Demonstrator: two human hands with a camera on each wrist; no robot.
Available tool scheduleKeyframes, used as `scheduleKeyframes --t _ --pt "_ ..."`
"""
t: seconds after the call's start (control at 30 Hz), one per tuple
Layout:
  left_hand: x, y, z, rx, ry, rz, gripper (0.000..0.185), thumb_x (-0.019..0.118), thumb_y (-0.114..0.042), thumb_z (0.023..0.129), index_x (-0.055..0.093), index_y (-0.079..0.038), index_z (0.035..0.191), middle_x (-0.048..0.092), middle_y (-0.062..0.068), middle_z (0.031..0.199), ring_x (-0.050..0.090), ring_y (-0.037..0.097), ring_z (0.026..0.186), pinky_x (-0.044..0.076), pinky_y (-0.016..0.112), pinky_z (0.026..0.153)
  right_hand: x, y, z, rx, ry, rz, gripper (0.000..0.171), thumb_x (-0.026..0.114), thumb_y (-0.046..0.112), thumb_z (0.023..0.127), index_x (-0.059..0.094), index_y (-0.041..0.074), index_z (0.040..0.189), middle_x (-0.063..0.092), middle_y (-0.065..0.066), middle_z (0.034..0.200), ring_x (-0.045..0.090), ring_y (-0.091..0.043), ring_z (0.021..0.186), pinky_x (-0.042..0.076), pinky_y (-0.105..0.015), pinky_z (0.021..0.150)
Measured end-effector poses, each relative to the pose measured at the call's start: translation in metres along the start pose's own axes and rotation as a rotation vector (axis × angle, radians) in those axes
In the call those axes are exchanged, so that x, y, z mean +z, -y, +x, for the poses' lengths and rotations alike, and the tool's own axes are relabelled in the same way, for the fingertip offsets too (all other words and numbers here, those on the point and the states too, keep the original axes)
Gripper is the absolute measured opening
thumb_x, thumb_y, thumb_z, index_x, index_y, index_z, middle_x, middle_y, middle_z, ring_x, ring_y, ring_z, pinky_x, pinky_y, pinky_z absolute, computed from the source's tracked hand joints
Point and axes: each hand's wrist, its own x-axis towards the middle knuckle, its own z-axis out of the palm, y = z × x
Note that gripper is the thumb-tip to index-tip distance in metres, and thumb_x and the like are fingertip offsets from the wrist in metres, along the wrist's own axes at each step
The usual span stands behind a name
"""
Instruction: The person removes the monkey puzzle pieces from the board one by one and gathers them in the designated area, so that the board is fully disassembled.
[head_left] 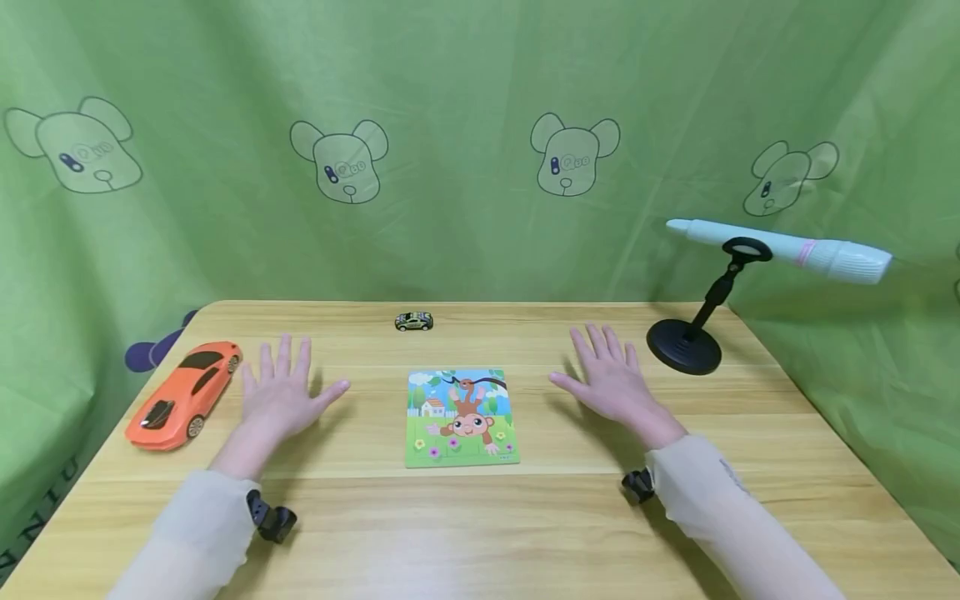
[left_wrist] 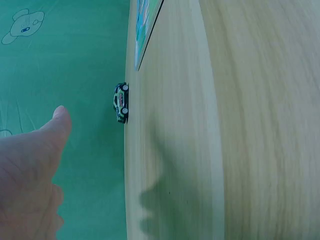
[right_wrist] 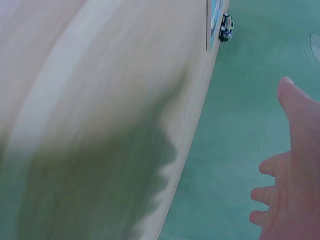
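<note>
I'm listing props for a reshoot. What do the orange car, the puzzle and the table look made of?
Orange car: likely plastic, glossy, with highlights on the body. Puzzle: thin flat board, printed cartoon monkey, probably cardboard or wood. Table: wood or wood-look laminate, pale visible grain, matte.

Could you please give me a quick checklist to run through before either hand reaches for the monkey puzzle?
1. Left hand free, fingers spread: ok.
2. Right hand free, fingers spread: ok.
3. Monkey puzzle flat on the table, between the hands: ok.
4. Small toy car apart from the puzzle, behind it: ok.
5. Orange car beside the left hand, not touching: ok.
6. Puzzle pieces all seated: cannot tell.
</note>
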Motion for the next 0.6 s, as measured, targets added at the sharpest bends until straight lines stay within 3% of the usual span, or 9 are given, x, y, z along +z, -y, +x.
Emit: scheduleKeyframes --t 0.43,0.6 --pt "0.014 -0.018 0.008 0.069 0.002 0.049 0.095 0.036 -0.068 0.086 0.004 -0.003 0.147 -0.008 0.022 0.149 -0.012 0.045 0.132 -0.015 0.058 0.100 0.009 0.043 0.020 -0.129 -0.006 0.010 0.086 0.045 0.061 0.087 0.015 0.006 0.147 0.009 -0.021 0.150 0.001 -0.040 0.136 0.000 -0.061 0.105" --pt "0.023 -0.028 0.010 0.143 -0.003 0.044 0.091 0.045 -0.061 0.086 0.009 -0.004 0.147 -0.004 0.020 0.150 -0.006 0.044 0.133 -0.009 0.057 0.104 0.014 0.061 0.029 -0.177 0.026 0.028 0.084 0.046 0.059 0.088 0.016 0.008 0.148 0.012 -0.019 0.150 0.007 -0.038 0.136 0.005 -0.057 0.107"
